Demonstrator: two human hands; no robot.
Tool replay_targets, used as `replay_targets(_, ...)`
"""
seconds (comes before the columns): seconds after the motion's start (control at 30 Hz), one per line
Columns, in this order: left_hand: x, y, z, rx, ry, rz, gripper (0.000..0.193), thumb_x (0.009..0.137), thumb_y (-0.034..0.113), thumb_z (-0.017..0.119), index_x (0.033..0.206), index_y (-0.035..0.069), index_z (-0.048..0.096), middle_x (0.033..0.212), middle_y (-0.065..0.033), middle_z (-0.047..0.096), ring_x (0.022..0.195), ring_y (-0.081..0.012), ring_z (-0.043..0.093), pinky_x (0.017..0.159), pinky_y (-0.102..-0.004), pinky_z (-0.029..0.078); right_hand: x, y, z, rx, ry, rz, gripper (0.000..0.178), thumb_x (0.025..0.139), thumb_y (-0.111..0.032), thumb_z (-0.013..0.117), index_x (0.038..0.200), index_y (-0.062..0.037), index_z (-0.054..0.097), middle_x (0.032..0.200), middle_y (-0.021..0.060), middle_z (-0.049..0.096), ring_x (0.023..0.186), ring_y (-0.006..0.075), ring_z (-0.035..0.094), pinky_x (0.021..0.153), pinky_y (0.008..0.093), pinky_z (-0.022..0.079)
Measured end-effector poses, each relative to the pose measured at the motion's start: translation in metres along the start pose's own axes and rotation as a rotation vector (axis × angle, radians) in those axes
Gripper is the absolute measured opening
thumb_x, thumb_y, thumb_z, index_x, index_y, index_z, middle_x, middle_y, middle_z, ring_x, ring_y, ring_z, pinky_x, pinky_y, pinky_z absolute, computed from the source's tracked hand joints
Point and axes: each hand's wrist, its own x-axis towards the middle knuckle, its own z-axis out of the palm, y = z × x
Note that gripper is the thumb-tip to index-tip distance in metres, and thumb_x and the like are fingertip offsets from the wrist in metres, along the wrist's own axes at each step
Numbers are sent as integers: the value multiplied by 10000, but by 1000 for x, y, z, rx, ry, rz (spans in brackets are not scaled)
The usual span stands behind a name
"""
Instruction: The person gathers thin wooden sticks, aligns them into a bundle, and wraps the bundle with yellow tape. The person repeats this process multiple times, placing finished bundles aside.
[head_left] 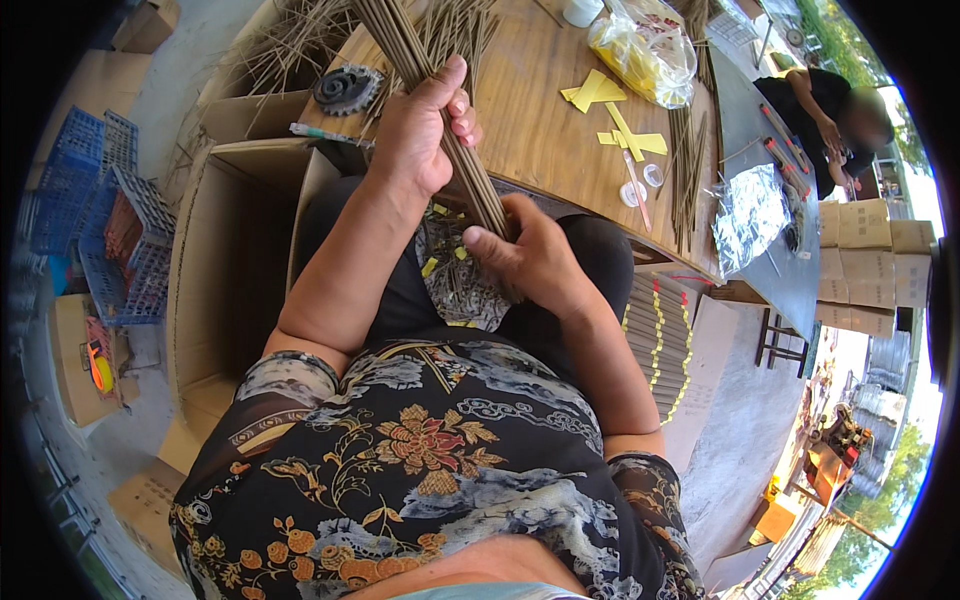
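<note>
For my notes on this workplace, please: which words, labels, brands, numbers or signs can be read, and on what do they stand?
I can read no text.
Clear plastic bag: red print, too blurred to read.
Stacked cartons, right: dark marks, too small to read.

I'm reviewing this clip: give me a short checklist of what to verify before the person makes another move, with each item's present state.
1. Left hand secure on the bundle of thin sticks: ok, fingers wrapped round it.
2. Right hand on the bundle: ok, at its lower part.
3. Sticks kept together between the hands: ok, they lie close side by side.
4. Lower ends even: cannot tell, the right hand covers much of that part.
5. Yellow strips away from the hands: ok, they lie on the wooden table.
6. Tabletop uncluttered: not ok, loose sticks and a clear plastic bag also lie there.
</note>
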Motion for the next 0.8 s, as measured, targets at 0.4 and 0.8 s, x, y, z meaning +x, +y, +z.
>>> replay_targets(0.4, 29, 8, -18, -57, 82, 70, 228, 831, 248, 620, 719, 117, 471, 570, 29, 435, 484, -66, 405, 456, -214, 345, 6, -11, -3, -370, 382, -235, 201, 725, -198, 689, 812, -36, 607, 741, 86, 574, 718, 243, 582, 646, 318, 470)
replay_targets(0.8, 62, 15, -36, -158, 174, 127, 220, 818, 207, 637, 720, 104, 470, 570, 9, 447, 490, -82, 418, 462, -220, 363, 28, -16, -10, -849, 450, -451, 110, 781, -165, 608, 764, -62, 573, 731, 80, 572, 680, 273, 549, 596, 369, 446)
